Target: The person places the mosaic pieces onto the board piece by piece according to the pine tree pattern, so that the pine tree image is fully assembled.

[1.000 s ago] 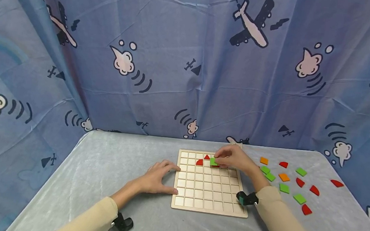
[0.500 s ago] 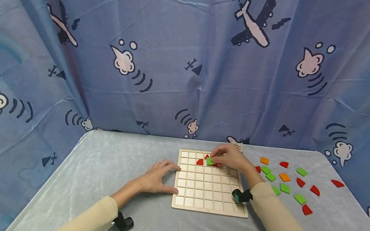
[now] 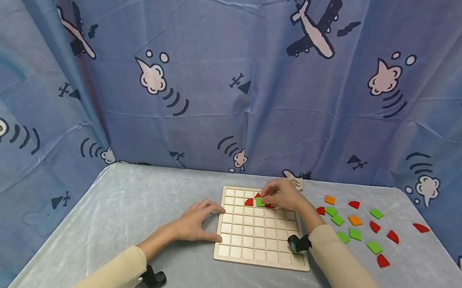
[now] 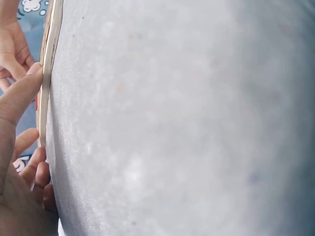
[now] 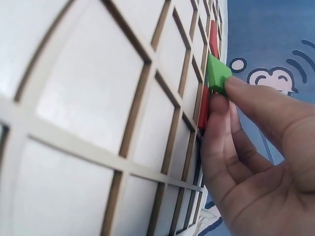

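Observation:
A wooden grid board (image 3: 261,237) lies on the table. Between thumb and fingertips my right hand (image 3: 284,199) pinches a green square tile (image 5: 218,73) over the second row from the far edge. The tile (image 3: 260,202) is tilted in the right wrist view. Left of it on the board is a red quarter-circle piece (image 3: 249,202), and a red triangle (image 3: 257,195) sits just beyond. Another red piece (image 5: 204,107) is partly hidden by my right fingers. My left hand (image 3: 193,221), thumb and fingers spread, touches the board's left edge.
Right of the board lie several green tiles (image 3: 355,234), orange tiles (image 3: 355,220) and red quarter-circle pieces (image 3: 382,261). A small patterned item (image 3: 296,183) lies behind my right hand. A blue printed curtain (image 3: 205,66) hangs behind the table (image 3: 158,188).
My right hand has moved left with the green tile, bringing it beside the red quarter-circle piece. My left hand has stayed at the board's edge.

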A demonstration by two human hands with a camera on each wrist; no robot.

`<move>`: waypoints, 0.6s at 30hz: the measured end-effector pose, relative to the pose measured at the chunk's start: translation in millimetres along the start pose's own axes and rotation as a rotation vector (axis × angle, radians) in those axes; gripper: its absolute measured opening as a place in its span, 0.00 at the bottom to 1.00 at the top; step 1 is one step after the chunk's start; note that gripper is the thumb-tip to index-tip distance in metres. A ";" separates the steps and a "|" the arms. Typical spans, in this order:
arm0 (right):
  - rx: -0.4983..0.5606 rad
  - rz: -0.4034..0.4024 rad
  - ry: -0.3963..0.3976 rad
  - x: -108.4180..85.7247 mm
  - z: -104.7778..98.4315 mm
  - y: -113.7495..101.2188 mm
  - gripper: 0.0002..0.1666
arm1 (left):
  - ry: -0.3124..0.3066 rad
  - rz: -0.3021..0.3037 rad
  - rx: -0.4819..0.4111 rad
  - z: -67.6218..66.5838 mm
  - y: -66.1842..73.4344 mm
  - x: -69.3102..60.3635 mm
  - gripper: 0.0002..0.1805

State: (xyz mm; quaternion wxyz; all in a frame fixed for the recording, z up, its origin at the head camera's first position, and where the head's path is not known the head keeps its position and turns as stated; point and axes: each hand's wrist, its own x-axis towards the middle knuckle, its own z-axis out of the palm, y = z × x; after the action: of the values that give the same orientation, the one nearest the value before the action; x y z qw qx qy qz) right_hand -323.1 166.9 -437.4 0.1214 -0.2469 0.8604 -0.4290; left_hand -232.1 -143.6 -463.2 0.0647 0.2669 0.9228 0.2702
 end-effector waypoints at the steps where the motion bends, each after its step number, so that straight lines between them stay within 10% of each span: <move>1: -0.005 0.003 0.001 0.1 0.3 -0.4 0.06 | 0.001 0.000 0.001 0.1 0.0 0.0 0.41; 18: -0.047 0.009 -0.001 0.1 2.8 -2.4 0.06 | 0.003 0.002 0.005 0.9 -1.2 -1.3 0.40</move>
State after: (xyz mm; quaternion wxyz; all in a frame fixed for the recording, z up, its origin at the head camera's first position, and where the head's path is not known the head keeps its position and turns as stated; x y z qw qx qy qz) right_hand -321.2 163.8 -437.2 0.1178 -0.2461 0.8712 -0.4081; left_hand -231.3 -144.7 -464.7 0.0622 0.2674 0.9234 0.2684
